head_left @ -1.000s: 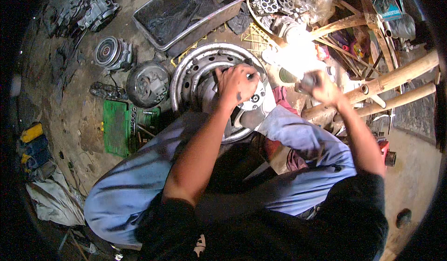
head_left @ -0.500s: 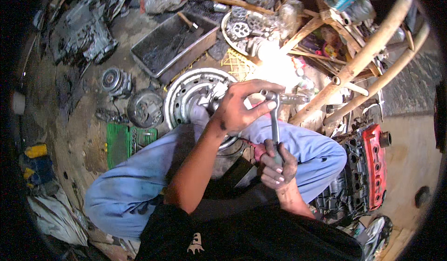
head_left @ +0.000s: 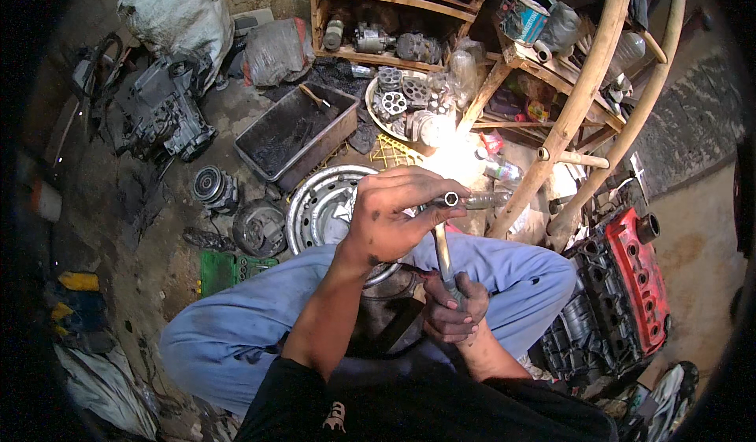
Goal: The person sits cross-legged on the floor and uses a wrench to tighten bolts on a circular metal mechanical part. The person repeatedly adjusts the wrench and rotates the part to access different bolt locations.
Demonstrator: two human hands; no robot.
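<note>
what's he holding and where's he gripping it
A metal socket wrench. The left hand grips its upper end by the open socket; the right hand wraps the lower part of the shaft.

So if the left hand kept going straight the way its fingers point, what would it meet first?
Probably the clear plastic bottle lying just past the fingertips of the left hand, beyond the socket wrench it grips; depth is uncertain.

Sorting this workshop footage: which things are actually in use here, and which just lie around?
In use: left hand, right hand, L-shaped metal socket wrench, round steel wheel rim.
Lying about: dark rectangular metal tray, red-topped engine block, green tool case.
</note>
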